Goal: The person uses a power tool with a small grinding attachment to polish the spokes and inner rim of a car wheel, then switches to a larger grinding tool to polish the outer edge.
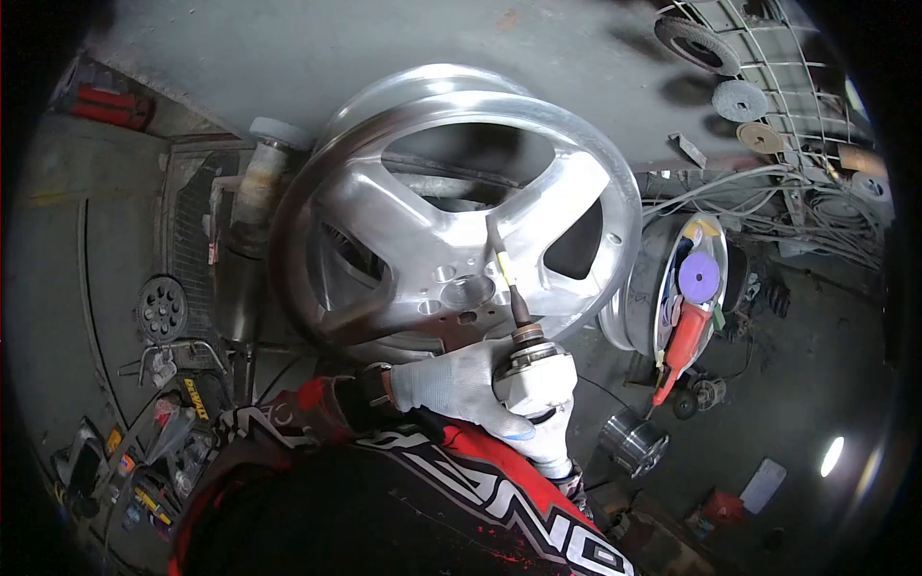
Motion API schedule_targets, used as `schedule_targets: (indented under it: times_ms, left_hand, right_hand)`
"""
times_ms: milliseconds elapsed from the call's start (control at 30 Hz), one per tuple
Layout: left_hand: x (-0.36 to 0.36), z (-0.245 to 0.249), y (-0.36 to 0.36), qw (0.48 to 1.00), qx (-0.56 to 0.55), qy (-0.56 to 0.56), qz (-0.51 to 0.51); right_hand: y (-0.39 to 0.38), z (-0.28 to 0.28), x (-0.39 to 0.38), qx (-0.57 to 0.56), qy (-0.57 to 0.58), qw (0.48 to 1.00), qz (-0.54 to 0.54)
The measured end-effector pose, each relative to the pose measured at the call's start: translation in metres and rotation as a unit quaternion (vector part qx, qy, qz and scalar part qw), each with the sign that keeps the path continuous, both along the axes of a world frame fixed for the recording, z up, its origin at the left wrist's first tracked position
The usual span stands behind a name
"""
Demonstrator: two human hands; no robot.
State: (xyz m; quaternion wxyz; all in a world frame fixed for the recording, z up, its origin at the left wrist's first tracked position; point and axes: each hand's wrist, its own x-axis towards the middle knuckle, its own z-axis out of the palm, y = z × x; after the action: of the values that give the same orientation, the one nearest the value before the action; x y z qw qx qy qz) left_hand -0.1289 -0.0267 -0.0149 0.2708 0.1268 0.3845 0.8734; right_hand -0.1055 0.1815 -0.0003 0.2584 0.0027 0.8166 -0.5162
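Observation:
A die grinder (528,336) with a long dark shank and narrow tip is held across my front, pointing up and away. Its tip lies over the middle of a shiny metal wheel rim (466,226), near the base of a spoke; contact is hard to make out. My gloved left hand (456,389) wraps the tool's body from the left side, with a watch at the wrist. Just behind it, my gloved right hand (547,437) closes round the rear of the tool. Much of the tool's body is hidden by the gloves.
On the right, another wheel rim (629,302) carries a red power tool (684,341) and a purple disc (698,277). Abrasive wheels (740,100) hang on a wire rack (768,72) above cables. A cylindrical metal part (634,444) sits lower right. Tools and clutter (144,490) fill the lower left.

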Motion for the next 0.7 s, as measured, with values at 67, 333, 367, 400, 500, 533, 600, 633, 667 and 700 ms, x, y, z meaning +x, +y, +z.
schedule_targets:
  times_ms: [67,333,367,400,500,533,600,633,667,700]
  left_hand:
    - [0.000,0.000,0.000,1.000,0.010,-0.007,0.008]
    - [-0.001,-0.004,0.000,1.000,-0.002,-0.006,-0.009]
    - [0.000,-0.006,0.001,1.000,0.003,0.003,-0.001]
    - [-0.001,-0.009,0.001,1.000,0.004,0.002,0.000]
    - [-0.003,-0.011,0.002,1.000,0.010,0.026,-0.008]
    - [-0.004,-0.010,0.002,1.000,0.014,0.019,-0.007]
    - [-0.005,-0.008,0.000,1.000,0.017,0.012,-0.005]
    - [-0.005,-0.007,-0.001,1.000,0.018,0.019,-0.016]
    - [-0.004,-0.007,-0.002,0.999,0.019,0.027,-0.028]
    - [-0.002,-0.008,0.000,1.000,0.010,0.018,0.004]
  right_hand:
    - [-0.002,0.002,-0.002,-0.007,0.021,1.000,0.009]
    - [-0.024,0.035,-0.018,0.049,0.037,0.996,0.065]
    - [-0.021,0.031,-0.016,0.044,0.041,0.996,0.071]
    - [-0.021,0.030,-0.017,0.045,0.041,0.996,0.072]
    - [-0.018,0.028,-0.017,0.115,0.061,0.986,0.101]
    - [-0.017,0.026,-0.017,0.097,0.058,0.990,0.089]
    - [-0.017,0.026,-0.017,0.079,0.057,0.992,0.077]
    - [-0.018,0.027,-0.016,0.072,0.047,0.993,0.076]
    - [-0.019,0.028,-0.015,0.065,0.038,0.994,0.073]
    - [-0.018,0.028,-0.016,0.079,0.058,0.991,0.094]
